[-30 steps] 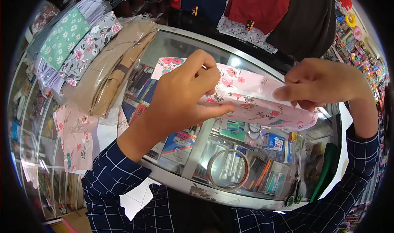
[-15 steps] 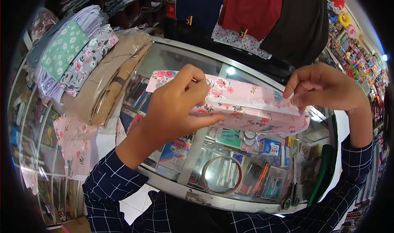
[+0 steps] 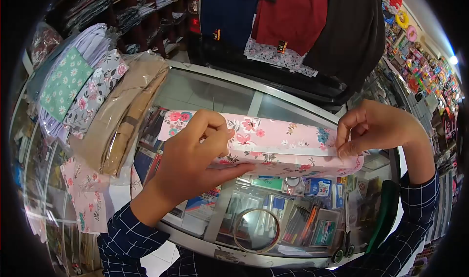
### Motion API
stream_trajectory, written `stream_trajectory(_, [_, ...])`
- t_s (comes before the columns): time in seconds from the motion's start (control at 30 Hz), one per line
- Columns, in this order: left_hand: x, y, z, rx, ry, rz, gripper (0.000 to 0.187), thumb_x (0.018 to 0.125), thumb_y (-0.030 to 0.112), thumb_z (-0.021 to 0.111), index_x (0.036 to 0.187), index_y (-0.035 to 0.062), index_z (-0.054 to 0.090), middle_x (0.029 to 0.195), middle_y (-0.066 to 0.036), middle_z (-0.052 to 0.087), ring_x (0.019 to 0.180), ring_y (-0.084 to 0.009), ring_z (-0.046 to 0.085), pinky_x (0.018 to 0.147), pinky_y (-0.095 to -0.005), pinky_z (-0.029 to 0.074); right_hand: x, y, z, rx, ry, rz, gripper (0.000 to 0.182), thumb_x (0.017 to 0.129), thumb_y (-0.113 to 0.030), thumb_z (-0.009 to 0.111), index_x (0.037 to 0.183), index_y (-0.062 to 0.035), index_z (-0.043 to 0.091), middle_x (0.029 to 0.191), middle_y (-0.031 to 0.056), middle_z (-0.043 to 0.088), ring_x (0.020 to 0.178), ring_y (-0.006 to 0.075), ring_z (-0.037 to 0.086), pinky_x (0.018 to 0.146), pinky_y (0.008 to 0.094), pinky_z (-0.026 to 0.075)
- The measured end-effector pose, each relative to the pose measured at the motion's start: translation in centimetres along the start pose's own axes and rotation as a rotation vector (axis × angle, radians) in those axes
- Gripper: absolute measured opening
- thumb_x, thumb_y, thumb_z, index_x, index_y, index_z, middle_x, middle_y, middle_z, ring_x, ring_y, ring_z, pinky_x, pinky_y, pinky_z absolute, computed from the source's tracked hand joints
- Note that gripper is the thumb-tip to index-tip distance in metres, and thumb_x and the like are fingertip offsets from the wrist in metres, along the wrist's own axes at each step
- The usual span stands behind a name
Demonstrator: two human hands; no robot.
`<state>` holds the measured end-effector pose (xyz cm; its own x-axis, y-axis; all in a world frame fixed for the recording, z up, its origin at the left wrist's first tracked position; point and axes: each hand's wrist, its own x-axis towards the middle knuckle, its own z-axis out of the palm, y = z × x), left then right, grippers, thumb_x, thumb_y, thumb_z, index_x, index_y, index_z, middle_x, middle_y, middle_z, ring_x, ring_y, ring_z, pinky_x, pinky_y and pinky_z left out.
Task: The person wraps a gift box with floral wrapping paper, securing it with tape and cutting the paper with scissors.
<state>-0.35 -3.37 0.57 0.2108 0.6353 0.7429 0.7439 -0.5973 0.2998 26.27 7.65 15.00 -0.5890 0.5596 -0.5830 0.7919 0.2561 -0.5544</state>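
Note:
A long box-shaped parcel in pink floral wrapping paper point(image 3: 288, 135) lies across the glass counter. At the parcel's left part, my left hand point(image 3: 193, 155) has its fingers curled and closed on the paper's edge, the thumb along the near side. My right hand point(image 3: 373, 128) pinches the same paper between thumb and finger near the right end. A pale edge of the paper runs lengthwise between my hands. Closer to me, a roll of clear tape point(image 3: 236, 235) rests on the glass. To its right are scissors point(image 3: 348, 245) with dark green handles.
Bagged brown clothing point(image 3: 119, 125) and folded floral cloths point(image 3: 95, 89) lie on the counter's left. Below them is a loose sheet of pink floral paper point(image 3: 90, 199). Trousers in dark red point(image 3: 293, 18) and other dark colours hang at the back. Stationery shows beneath the glass counter top point(image 3: 195, 89).
The whole view has shifted, so the counter sits lower. My right thumb and finger have come down onto the paper's edge, which now lies flatter against the parcel. My left hand keeps its hold.

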Motion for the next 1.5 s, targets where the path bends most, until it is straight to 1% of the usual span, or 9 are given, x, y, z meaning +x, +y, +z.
stream_trajectory(0.07, [-0.1,0.0,0.0,-0.001,-0.002,-0.006,0.046,0.064,0.030,0.084,0.089,-0.0003,0.060,0.092,-0.009,0.053,0.071,-0.0189,0.058,0.057,-0.0277,0.050,0.0,0.5,-0.1,0.010,-0.035,-0.033,0.009,0.083,-0.004,0.070,0.089,0.0023,0.066,0.082,0.0035,0.068,0.077,0.0056,0.061,0.067,0.0193,0.048])
stream_trajectory(0.17, [0.2,0.2,0.1,0.033,0.018,-0.006,0.049,0.056,0.025,0.091,0.064,0.0082,0.046,0.088,-0.009,0.051,0.069,-0.0147,0.056,0.056,-0.0236,0.048,0.2,1.5,-0.1,0.043,-0.073,-0.089,0.012,0.085,-0.007,0.068,0.092,0.0022,0.066,0.084,0.0030,0.067,0.074,0.0059,0.060,0.068,0.0204,0.048])
stream_trajectory(0.27, [0.1,0.1,0.0,0.028,0.009,0.025,0.047,0.064,0.030,0.085,0.090,-0.0008,0.061,0.092,-0.009,0.053,0.070,-0.0175,0.058,0.055,-0.0270,0.050,0.4,1.8,0.0,0.079,-0.067,-0.083,0.013,0.086,-0.008,0.067,0.093,0.0027,0.065,0.084,0.0032,0.068,0.075,0.0064,0.060,0.069,0.0207,0.048])
stream_trajectory(0.33, [0.1,0.1,0.0,0.025,0.015,0.027,0.047,0.063,0.030,0.085,0.089,-0.0005,0.060,0.091,-0.009,0.052,0.069,-0.0170,0.057,0.055,-0.0267,0.049,0.6,2.0,0.1,0.092,-0.056,-0.108,0.014,0.086,-0.009,0.067,0.091,0.0034,0.064,0.084,0.0034,0.068,0.074,0.0069,0.060,0.067,0.0213,0.048])
stream_trajectory(0.43, [0.1,0.0,0.1,0.017,0.036,0.043,0.046,0.062,0.029,0.086,0.087,0.0000,0.059,0.090,-0.008,0.052,0.068,-0.0165,0.056,0.053,-0.0263,0.049,1.0,2.3,0.1,0.106,-0.068,0.017,0.021,0.084,-0.009,0.071,0.098,0.0045,0.061,0.086,0.0062,0.068,0.079,0.0079,0.063,0.070,0.0215,0.050])
stream_trajectory(0.53, [0.1,0.1,0.1,0.027,0.039,0.043,0.046,0.061,0.029,0.087,0.084,0.0010,0.058,0.089,-0.007,0.052,0.067,-0.0163,0.056,0.052,-0.0256,0.048,0.8,1.0,0.2,0.011,-0.006,0.143,0.030,0.083,-0.009,0.072,0.101,0.0050,0.054,0.088,0.0114,0.069,0.078,0.0099,0.064,0.066,0.0232,0.051])
stream_trajectory(0.63, [0.2,0.2,0.0,0.034,0.041,0.045,0.046,0.059,0.028,0.088,0.081,0.0021,0.056,0.089,-0.007,0.052,0.066,-0.0161,0.056,0.052,-0.0248,0.048,0.8,1.9,0.1,0.045,0.000,0.079,0.044,0.080,-0.021,0.076,0.105,0.0049,0.051,0.084,0.0111,0.068,0.071,0.0122,0.061,0.062,0.0251,0.049])
stream_trajectory(0.9, [0.5,0.4,0.2,0.020,0.059,0.032,0.048,0.055,0.024,0.091,0.068,0.0063,0.047,0.087,-0.009,0.053,0.064,-0.0144,0.056,0.051,-0.0242,0.049,0.9,1.9,0.3,0.005,0.002,0.109,0.046,0.078,-0.026,0.076,0.101,0.0052,0.051,0.084,0.0110,0.069,0.070,0.0132,0.062,0.061,0.0258,0.048])
stream_trajectory(1.5, [0.2,0.4,0.4,0.043,0.057,0.028,0.047,0.052,0.023,0.091,0.070,0.0037,0.052,0.089,-0.011,0.054,0.064,-0.0157,0.059,0.052,-0.0253,0.052,1.7,2.1,1.0,-0.216,0.053,0.058,0.035,0.075,-0.027,0.076,0.087,0.0022,0.060,0.074,0.0058,0.066,0.065,0.0115,0.062,0.057,0.0249,0.048])
